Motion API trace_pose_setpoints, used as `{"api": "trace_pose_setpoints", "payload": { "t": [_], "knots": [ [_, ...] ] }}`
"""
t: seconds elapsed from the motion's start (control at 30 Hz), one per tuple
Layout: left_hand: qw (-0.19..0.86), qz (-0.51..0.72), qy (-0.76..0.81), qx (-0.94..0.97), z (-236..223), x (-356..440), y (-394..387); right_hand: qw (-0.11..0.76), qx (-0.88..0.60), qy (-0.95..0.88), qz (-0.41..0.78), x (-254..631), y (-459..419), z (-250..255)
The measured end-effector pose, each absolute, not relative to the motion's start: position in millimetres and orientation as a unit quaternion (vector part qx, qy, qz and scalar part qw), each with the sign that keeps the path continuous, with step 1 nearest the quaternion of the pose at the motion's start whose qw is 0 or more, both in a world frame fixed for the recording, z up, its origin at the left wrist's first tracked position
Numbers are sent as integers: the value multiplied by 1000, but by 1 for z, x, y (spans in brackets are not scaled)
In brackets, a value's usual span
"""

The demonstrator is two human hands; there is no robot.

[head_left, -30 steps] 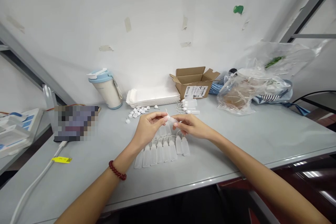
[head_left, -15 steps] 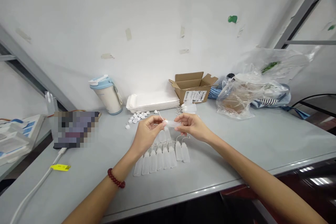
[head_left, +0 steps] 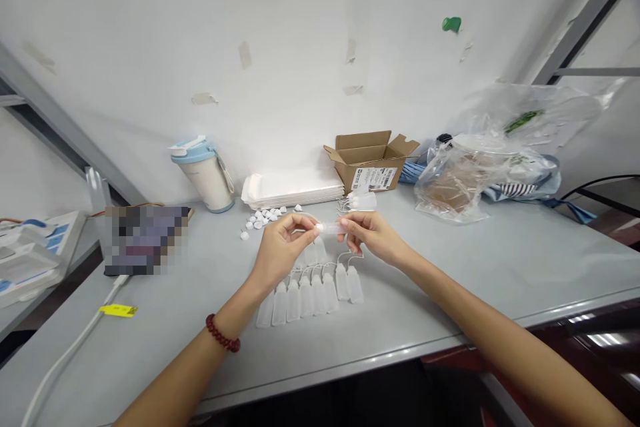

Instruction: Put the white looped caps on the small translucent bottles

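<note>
A small translucent squeeze bottle [head_left: 332,228] lies sideways in the air between my hands. At its neck end, my left hand [head_left: 284,245] pinches the white top between thumb and fingers. My right hand [head_left: 371,235] grips the other end of the bottle's body. Below them on the table lies a row of similar bottles [head_left: 306,299] with thin curved tubes at their tops. A few more bottles [head_left: 311,253] lie behind that row, partly hidden by my left hand. Small white caps [head_left: 270,215] are scattered past my left hand.
White foam trays [head_left: 295,188] are stacked by the wall, beside an open cardboard box [head_left: 373,163]. More bottles [head_left: 363,201] lie before the box. A tumbler [head_left: 205,177] and a blurred flat device [head_left: 147,240] with a cable stand left. A clear plastic bag [head_left: 450,193] sits right.
The bottle in my hands has turned from tilted to nearly level, and more of its body shows. My right hand has shifted along to its far end. The camera view bobbed slightly.
</note>
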State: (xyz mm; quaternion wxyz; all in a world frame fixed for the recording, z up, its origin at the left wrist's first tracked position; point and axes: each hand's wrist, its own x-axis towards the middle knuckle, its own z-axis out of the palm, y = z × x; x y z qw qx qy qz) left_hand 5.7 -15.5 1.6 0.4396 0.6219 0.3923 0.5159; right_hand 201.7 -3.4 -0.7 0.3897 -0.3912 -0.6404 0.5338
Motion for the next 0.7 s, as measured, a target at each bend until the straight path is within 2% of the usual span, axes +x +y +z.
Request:
{"api": "trace_pose_setpoints", "payload": {
  "t": [0.33, 0.5, 0.7],
  "knots": [
    [470, 444, 444, 620, 3, 10, -17, 427, -380, -612, 546, 199, -5, 2],
    [422, 405, 451, 674, 6, 10, -21, 417, -385, -618, 544, 200, -5, 1],
    [373, 422, 443, 698, 4, 8, -20, 422, -391, -616, 539, 201, -3, 0]
  ]
}}
